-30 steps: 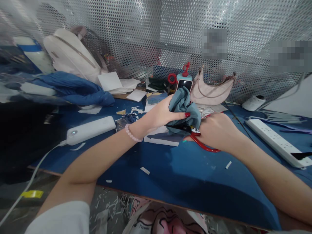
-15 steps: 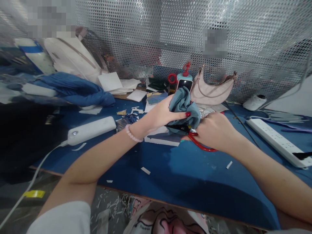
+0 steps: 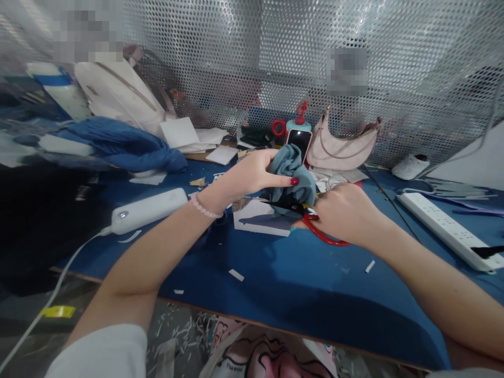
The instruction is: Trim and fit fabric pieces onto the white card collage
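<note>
A blue-green cloth [image 3: 289, 165] is held up over the middle of the surface [image 3: 252, 283], bunched into soft, crumpled folds with a smooth, matte look. The left hand [image 3: 255, 170] pinches it, the red-nailed thumb lying across its front and the fingers mostly hidden behind. The right hand [image 3: 344, 207] is closed around the red handles of a pair of scissors [image 3: 309, 223], whose dark blades point leftward along the cloth's lower edge. The folds cover part of the blades, so whether they are biting into the fabric is hard to say.

Just below the cloth, a flat piece with a white front edge [image 3: 262, 226] lies on the surface, which is deep blue and dotted with white paper scraps [image 3: 236, 274]. Behind the hands stand a phone [image 3: 300, 139], a bottle with a light blue lid [image 3: 298, 125] and a pale pink handbag [image 3: 342, 147]. A white power strip [image 3: 449, 228] lies to the right; to the left are a long white device [image 3: 149, 210] with a cable, a heap of blue fabric [image 3: 122, 144] and a cream backpack [image 3: 114, 89]. A silvery perforated screen [image 3: 236, 52] closes off the back, and cut strips litter the floor [image 3: 177, 325].
</note>
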`<state>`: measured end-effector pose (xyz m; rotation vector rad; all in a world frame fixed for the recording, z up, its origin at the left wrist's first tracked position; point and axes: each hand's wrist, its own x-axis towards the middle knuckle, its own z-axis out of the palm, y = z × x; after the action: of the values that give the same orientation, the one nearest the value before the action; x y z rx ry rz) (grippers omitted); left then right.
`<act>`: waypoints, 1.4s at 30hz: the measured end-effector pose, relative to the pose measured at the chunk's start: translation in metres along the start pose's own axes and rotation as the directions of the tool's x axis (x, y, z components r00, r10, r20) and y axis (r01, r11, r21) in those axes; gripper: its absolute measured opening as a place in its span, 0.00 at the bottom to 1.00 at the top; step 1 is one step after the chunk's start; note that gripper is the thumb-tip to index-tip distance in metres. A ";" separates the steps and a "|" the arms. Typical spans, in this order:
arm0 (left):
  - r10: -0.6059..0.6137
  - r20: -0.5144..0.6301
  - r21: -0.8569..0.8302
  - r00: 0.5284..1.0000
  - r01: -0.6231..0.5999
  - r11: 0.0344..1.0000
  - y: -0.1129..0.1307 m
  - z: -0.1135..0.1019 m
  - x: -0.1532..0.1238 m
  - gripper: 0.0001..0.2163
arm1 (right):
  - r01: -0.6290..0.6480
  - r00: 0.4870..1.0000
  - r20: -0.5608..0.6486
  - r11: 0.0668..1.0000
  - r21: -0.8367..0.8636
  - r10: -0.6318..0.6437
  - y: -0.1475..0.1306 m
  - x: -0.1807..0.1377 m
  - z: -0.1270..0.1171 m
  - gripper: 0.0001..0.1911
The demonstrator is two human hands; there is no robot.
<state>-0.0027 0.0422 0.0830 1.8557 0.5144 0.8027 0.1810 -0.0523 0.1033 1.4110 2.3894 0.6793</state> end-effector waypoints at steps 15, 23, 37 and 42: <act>0.022 0.090 -0.212 0.996 -0.003 0.977 -0.009 -0.003 0.003 0.17 | -0.022 0.997 0.073 1.000 -0.012 0.023 -0.004 0.006 -0.004 0.29; -0.029 0.040 -0.197 0.999 0.036 0.980 -0.013 -0.004 0.004 0.20 | -0.007 0.999 0.049 1.000 -0.018 0.008 -0.004 0.008 -0.009 0.31; -0.007 0.057 -0.244 0.998 0.021 0.970 -0.011 -0.003 0.005 0.16 | -0.032 0.999 0.041 0.999 -0.032 0.033 -0.008 0.010 -0.009 0.27; -0.014 0.046 -0.242 0.999 0.025 0.970 -0.011 -0.003 0.005 0.18 | -0.031 0.999 0.031 0.999 -0.043 0.032 -0.008 0.011 -0.010 0.25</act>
<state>-0.0016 0.0514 0.0752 1.6365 0.3876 0.7733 0.1651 -0.0487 0.1080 1.4342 2.3190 0.7060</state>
